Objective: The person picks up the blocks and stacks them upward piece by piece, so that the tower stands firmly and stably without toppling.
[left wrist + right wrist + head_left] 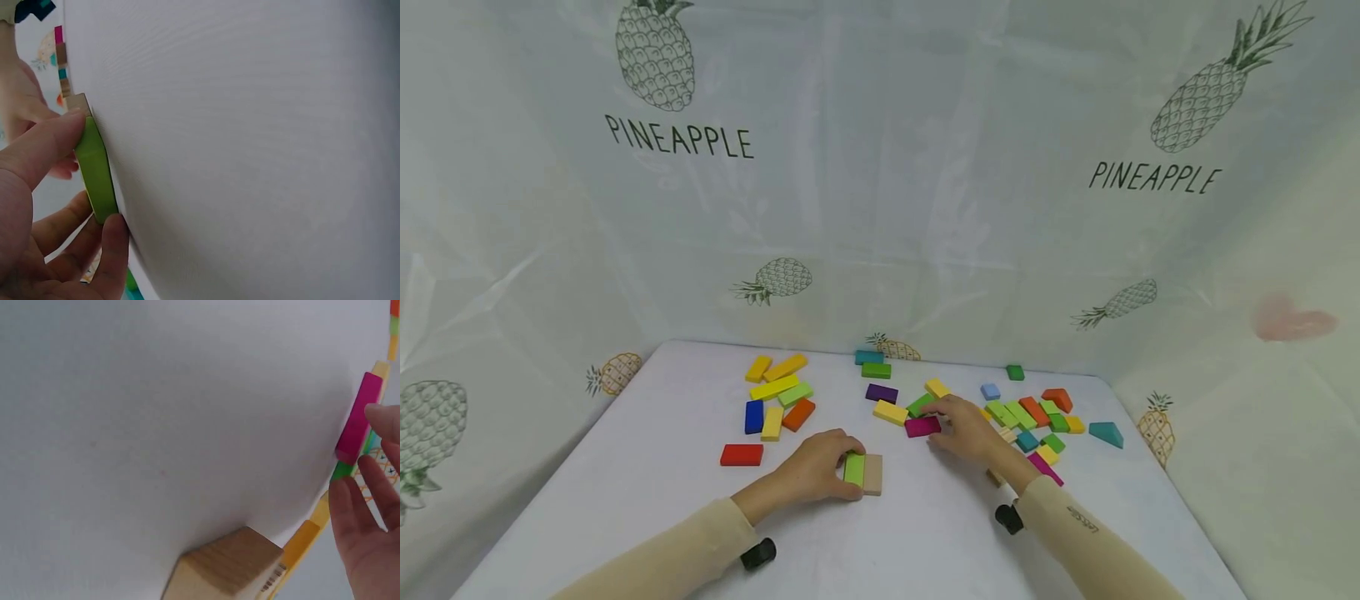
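My left hand [812, 468] pinches a light green block [854, 469] by its two ends, thumb at the near end and fingers at the far one. Flush along the right side of this block lies a plain wooden block [872, 475]. My right hand [964, 429] is over the table with its fingers loosely spread at a magenta block [922, 427]. In the right wrist view the thumb tip overlaps the magenta block [360, 419], and the other fingers are beside its end. A green block [919, 406] lies just behind it, partly covered by the right hand.
Yellow, blue, orange and red blocks [742, 455] lie at the left. A purple block [882, 392] and a yellow block [891, 412] are at the middle back. Several mixed blocks crowd the right, with a teal piece [1107, 433] outermost. A pineapple-print sheet [880, 208] hangs behind the table.
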Motion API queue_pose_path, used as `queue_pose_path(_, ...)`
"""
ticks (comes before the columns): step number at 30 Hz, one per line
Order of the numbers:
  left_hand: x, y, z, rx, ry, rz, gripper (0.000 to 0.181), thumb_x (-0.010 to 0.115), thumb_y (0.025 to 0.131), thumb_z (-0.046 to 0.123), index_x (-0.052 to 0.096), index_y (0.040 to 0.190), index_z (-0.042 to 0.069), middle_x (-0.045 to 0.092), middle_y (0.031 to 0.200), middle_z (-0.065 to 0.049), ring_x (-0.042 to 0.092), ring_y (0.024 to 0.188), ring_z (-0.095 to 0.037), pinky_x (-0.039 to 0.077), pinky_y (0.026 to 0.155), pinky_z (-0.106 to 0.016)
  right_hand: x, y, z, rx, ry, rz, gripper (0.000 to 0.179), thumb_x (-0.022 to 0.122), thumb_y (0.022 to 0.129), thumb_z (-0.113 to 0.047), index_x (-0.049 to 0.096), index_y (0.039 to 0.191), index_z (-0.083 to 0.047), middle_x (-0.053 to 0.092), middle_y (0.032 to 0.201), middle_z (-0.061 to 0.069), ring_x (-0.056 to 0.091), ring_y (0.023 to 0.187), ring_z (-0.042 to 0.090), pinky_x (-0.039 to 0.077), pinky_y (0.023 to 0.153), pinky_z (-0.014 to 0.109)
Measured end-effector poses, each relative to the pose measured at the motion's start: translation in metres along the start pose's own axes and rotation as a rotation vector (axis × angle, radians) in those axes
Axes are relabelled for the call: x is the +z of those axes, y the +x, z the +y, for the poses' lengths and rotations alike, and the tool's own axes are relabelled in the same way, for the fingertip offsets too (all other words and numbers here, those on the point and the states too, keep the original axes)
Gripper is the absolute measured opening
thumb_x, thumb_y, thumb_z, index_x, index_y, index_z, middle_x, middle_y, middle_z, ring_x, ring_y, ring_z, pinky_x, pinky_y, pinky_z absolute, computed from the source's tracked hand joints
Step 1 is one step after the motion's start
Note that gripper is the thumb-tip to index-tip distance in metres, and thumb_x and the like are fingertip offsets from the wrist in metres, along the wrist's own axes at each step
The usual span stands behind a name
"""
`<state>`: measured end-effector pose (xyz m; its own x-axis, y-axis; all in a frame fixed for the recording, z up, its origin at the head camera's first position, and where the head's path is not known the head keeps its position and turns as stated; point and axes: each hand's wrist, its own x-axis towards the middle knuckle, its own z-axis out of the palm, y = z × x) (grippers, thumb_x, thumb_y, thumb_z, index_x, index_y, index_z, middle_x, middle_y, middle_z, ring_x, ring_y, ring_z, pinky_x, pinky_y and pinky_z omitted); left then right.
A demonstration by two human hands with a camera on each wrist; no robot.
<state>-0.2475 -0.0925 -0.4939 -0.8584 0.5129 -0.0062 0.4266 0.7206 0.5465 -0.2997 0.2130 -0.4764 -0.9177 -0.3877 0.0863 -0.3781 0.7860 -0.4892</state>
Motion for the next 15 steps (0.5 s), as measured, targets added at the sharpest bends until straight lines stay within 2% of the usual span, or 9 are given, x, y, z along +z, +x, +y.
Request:
queue_pose_path(6,0.0,0.0,0.0,0.001,-0.007,0.0,0.056,0.093,0.081,0.043,0.073,0.129,0.021,0.062,0.103,0.011,0.056,0.093,-0.009,0.056,0.085,-0.029,0.003,0.0,0.002,-0.06,0.01,-0.039,0.042,0.083,0.092,-0.008,0.073,0.133,-0.012,0.07,0.116,0.0,0.061,0.1,0.017,0.059,0.089,0.035)
queue_pose_path(11,0.0,0.0,0.001,-0.001,-0.003,0.004,0.056,0.093,0.081,0.042,0.073,0.128,0.021,0.062,0.103,0.011,0.056,0.094,-0.008,0.057,0.086,-0.03,0.004,-0.006,-0.001,-0.091,-0.014,-0.085,0.048,0.087,0.09,-0.015,0.072,0.135,-0.013,0.067,0.108,-0.002,0.059,0.094,0.013,0.057,0.082,0.025)
queue_pose_path(15,-0.001,-0.001,0.002,-0.004,0.003,0.011,0.055,0.093,0.081,0.041,0.073,0.128,0.02,0.063,0.104,0.01,0.056,0.094,-0.008,0.057,0.087,-0.031,0.004,-0.01,-0.005,-0.116,0.012,-0.138,0.056,0.088,0.089,-0.018,0.069,0.142,-0.016,0.065,0.121,0.002,0.059,0.095,0.013,0.057,0.083,0.022)
